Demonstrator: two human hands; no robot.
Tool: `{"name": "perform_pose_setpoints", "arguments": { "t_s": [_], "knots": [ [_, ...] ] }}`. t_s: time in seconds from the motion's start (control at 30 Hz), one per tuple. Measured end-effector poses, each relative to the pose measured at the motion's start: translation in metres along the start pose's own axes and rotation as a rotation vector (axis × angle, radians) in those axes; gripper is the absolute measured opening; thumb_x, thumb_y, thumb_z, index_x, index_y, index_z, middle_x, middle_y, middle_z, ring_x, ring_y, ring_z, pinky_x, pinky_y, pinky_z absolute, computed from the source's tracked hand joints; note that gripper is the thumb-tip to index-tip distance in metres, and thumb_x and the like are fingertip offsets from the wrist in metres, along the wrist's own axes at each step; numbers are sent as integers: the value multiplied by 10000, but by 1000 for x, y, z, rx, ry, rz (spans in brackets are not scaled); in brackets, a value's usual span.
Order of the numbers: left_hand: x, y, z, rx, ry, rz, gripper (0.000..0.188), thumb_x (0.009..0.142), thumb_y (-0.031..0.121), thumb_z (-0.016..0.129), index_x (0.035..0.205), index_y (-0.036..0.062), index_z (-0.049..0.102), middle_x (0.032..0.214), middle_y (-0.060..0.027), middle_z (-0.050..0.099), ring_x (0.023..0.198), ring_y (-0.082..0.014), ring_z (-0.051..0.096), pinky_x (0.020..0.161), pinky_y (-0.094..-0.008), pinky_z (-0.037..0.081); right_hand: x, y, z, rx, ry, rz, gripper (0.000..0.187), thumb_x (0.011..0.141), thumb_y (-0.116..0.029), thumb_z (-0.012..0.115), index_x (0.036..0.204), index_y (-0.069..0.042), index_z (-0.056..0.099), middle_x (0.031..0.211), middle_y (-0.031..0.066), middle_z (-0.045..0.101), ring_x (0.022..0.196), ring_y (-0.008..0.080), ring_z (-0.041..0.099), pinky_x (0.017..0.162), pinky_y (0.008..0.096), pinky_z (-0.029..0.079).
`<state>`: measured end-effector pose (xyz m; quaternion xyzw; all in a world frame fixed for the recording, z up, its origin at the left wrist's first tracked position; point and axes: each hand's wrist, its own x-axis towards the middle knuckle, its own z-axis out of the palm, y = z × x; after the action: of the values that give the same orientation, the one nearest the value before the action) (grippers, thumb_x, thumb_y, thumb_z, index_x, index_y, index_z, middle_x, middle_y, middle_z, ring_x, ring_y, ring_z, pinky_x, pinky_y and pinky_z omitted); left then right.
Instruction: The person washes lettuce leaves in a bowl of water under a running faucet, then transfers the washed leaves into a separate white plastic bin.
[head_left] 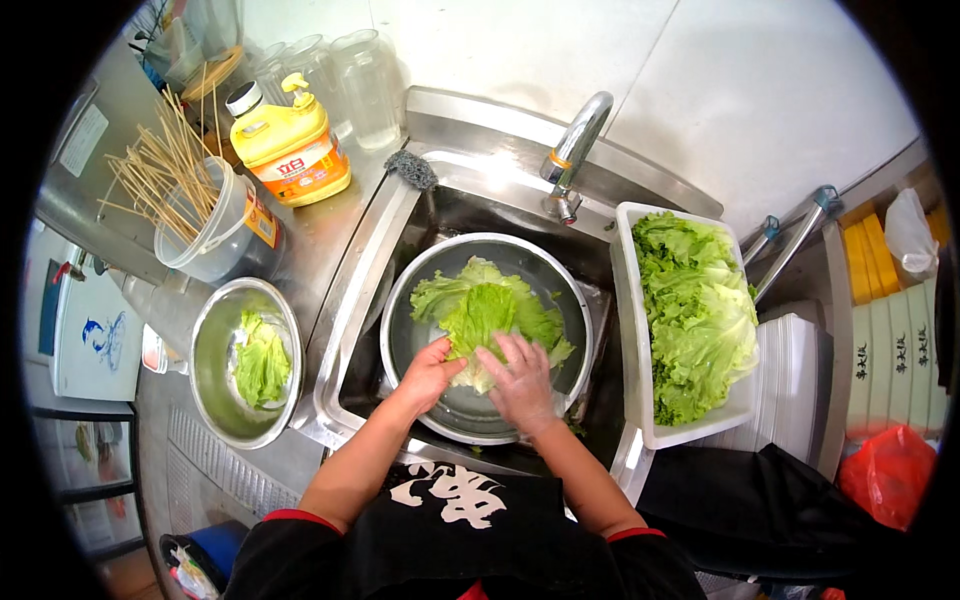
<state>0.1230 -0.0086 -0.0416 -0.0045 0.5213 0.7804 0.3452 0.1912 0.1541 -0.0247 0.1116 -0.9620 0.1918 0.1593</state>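
Pale green lettuce leaves (pixel 490 305) lie in a round metal basin (pixel 387 335) that holds water and stands inside the sink (pixel 365 375). My left hand (pixel 432 376) pinches the near edge of a lettuce leaf at the basin's near side. Beside it, my right hand (pixel 522 382) rests over the leaves with its fingers spread; a thin clear glove seems to cover it. The leaves partly hide the fingertips of both hands. Right of the sink, a white plastic tray (pixel 634 335) is heaped with lettuce. On the left counter, a steel bowl (pixel 205 395) holds a small bunch of leaves.
A faucet (pixel 582 135) rises behind the basin. At the back left stand a yellow pump bottle (pixel 290 150), a plastic tub (pixel 185 250) of wooden skewers and clear pitchers (pixel 366 90). A grey scrubber (pixel 411 170) sits on the sink's corner. A red bag (pixel 888 475) is far right.
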Motion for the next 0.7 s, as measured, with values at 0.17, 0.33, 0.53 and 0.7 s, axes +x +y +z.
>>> {"name": "perform_pose_setpoints", "arguments": {
  "t_s": [0.17,0.33,0.53,0.7],
  "knots": [
    [-3,7,-3,-89,-21,-40,309,820,-47,477,1122,12,508,1029,-50,582,891,-118,552,782,-248,440,5,-5,-9,55,-67,22,650,541,-108,678,1162,-203,511,1276,67,385,1196,272,332,957,483,275],
    [-4,6,-1,-80,-55,-90,318,821,-43,490,1132,25,505,1031,-41,580,878,-112,556,762,-236,445,0,2,4,-53,55,-64,621,556,-106,669,1151,-198,516,1272,54,399,1192,262,344,963,458,273],
    [-6,10,-11,-89,-57,-147,371,847,176,556,1182,53,452,1068,-40,538,977,-125,501,818,-280,413,4,0,-12,131,25,-43,505,631,-85,634,1120,-167,541,1169,48,499,1111,259,436,936,426,321],
    [-2,15,-20,-56,182,-263,517,844,423,540,1212,85,405,1137,-52,464,1056,-169,418,877,-357,355,9,11,-11,1532,18,842,309,846,-179,551,1107,-17,517,1088,93,547,974,208,541,839,331,437]
  ]
}}
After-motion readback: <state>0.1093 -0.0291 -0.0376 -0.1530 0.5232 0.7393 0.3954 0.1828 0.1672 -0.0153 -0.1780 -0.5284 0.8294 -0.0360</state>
